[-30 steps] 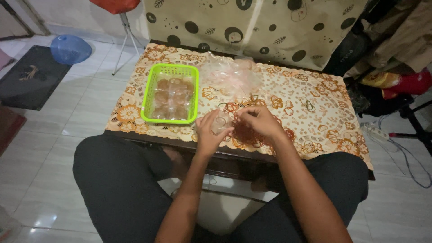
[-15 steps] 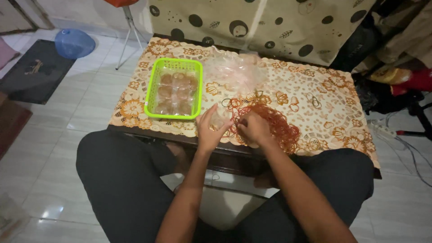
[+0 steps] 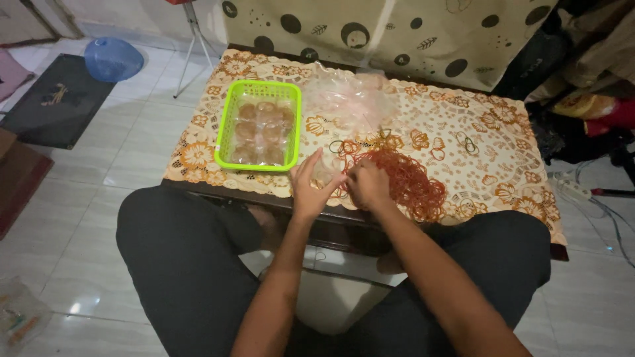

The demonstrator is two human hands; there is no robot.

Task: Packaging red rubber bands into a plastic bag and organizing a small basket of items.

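Head cam: low table (image 3: 198, 188) w/ a floral orange-and-cream cloth (image 3: 456, 165), person seated at its near edge, knees either side. Left hand (image 3: 309, 188) is half-curled, fingers up, closed around a small clear plastic packet (image 3: 325, 176) at the near table edge. Right hand (image 3: 368, 185) is bunched narrow just beside it, fingertips at the packet; can't tell if they pinch a band. Pile of orange rubber bands (image 3: 409, 182) lies right next to the right hand, partly under it; a few loose bands (image 3: 468, 143) sit well apart on the cloth.

Heap of clear plastic bags (image 3: 347, 99) sits at the far side, beside the basket. Green plastic basket (image 3: 259, 133) stands left of the hands, near but not touching; inside are round brown pieces in clear wrap, in rows, count unclear.

Around: spotted cloth (image 3: 370, 33) hangs behind the table, blue bowl (image 3: 112, 58) on the tiled floor far left beside a dark mat (image 3: 56, 99), cables (image 3: 595, 205) on the floor at right.
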